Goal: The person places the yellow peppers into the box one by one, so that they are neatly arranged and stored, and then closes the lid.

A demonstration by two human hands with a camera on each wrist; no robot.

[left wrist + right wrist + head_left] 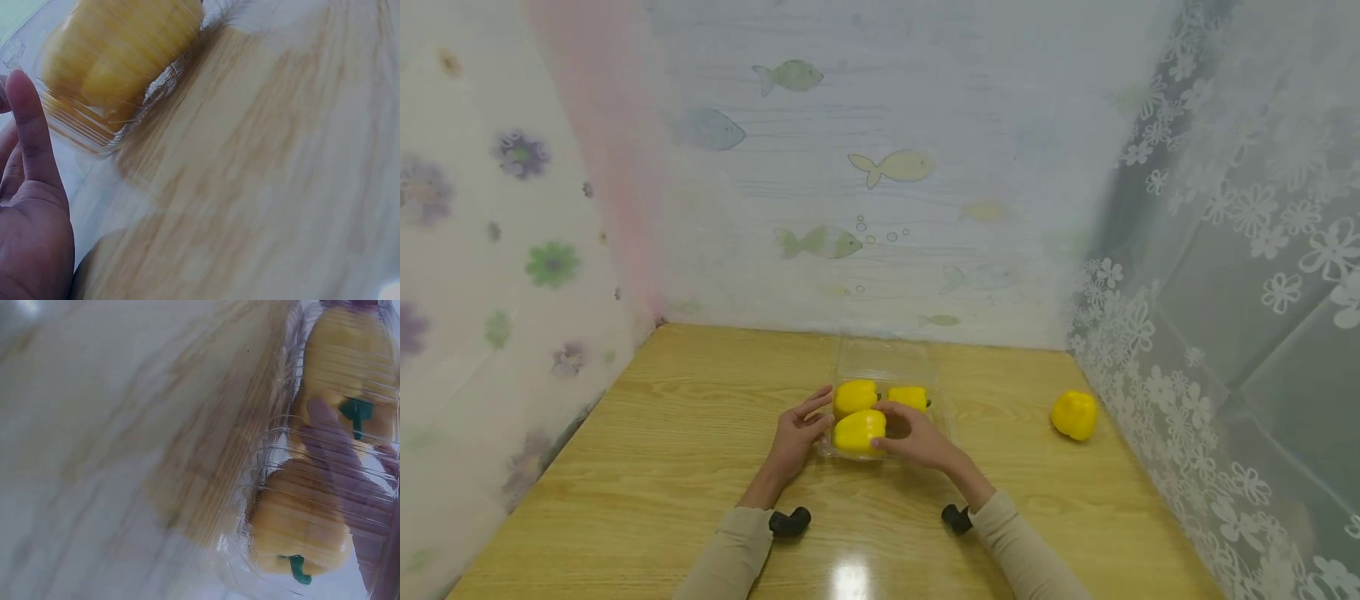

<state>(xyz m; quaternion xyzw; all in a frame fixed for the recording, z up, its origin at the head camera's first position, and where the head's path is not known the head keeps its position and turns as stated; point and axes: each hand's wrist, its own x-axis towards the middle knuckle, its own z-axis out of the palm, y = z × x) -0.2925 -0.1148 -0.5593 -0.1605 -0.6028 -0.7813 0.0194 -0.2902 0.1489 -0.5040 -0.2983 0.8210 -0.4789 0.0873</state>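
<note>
1. Right hand (921,440) pinches the near pepper (857,433) at its right end, between thumb and fingers.
2. This yellow pepper is at the near left in the clear container (887,358); two other peppers (855,397) are at the far side.
3. Left hand (795,435) has its fingers spread and touches the container's left side.
4. One loose pepper (1074,416) lies on the table (700,408), well to the right.

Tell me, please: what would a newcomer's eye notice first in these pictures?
Probably the glossy yellow bell peppers in the open, clear plastic container on the wood-grained table; the bare right hand holds one. Next might come the lone yellow bell pepper near the table's right edge. Then perhaps the pale, fish-patterned backdrop behind the table.
</note>
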